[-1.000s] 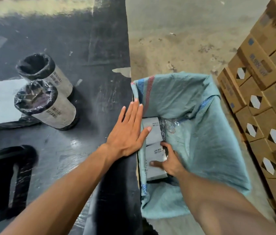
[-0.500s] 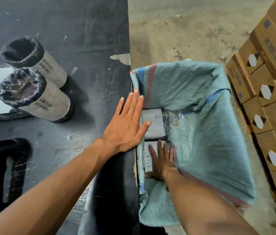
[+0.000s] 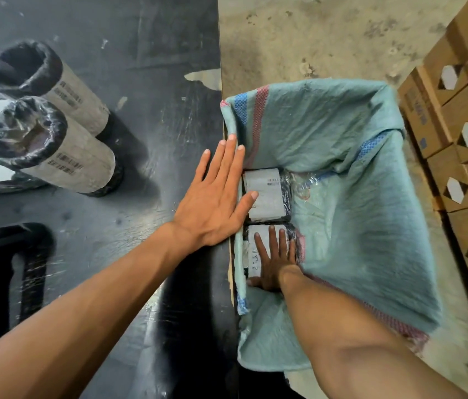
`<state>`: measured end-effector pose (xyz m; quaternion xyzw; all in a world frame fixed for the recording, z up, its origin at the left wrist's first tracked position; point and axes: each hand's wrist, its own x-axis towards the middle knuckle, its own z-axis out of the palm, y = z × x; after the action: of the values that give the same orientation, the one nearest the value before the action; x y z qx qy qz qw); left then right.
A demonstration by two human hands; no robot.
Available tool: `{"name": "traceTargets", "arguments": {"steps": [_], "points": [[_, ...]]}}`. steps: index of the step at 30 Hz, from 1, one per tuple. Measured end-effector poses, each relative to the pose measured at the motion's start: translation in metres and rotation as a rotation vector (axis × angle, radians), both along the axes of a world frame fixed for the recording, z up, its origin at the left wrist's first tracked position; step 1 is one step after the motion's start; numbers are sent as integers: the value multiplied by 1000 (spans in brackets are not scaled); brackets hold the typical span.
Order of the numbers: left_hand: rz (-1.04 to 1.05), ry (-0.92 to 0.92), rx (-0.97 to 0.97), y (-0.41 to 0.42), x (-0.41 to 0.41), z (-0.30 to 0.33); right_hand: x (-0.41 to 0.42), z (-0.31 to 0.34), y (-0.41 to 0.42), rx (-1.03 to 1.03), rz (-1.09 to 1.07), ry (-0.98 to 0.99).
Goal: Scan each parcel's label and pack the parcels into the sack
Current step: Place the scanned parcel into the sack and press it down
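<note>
Parcel [image 3: 253,254] flat in sack [image 3: 356,197] | long axis away | right hand [image 3: 274,263] pressing

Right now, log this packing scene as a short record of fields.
sack: teal woven sack, mouth open, beside the black table
parcels in sack: two flat parcels, side by side against the table-side wall
left hand: flat, fingers straight, on the table edge at the sack rim
right hand: flat, pressing the nearer parcel
parcels on table: two cylindrical parcels, barcode labels showing
beside sack: stacked cardboard boxes
</note>
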<state>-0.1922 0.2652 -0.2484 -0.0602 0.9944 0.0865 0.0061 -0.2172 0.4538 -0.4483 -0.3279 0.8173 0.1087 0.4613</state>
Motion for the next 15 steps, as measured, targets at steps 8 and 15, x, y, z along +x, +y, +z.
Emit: {"name": "traceTargets", "arguments": {"steps": [8,15], "points": [[9,6,18,2,1,-3,-21,41,-8,39,-23,-30],[12,-19,57,0,0,2,-54,103,-13,-192,-230,131]]}}
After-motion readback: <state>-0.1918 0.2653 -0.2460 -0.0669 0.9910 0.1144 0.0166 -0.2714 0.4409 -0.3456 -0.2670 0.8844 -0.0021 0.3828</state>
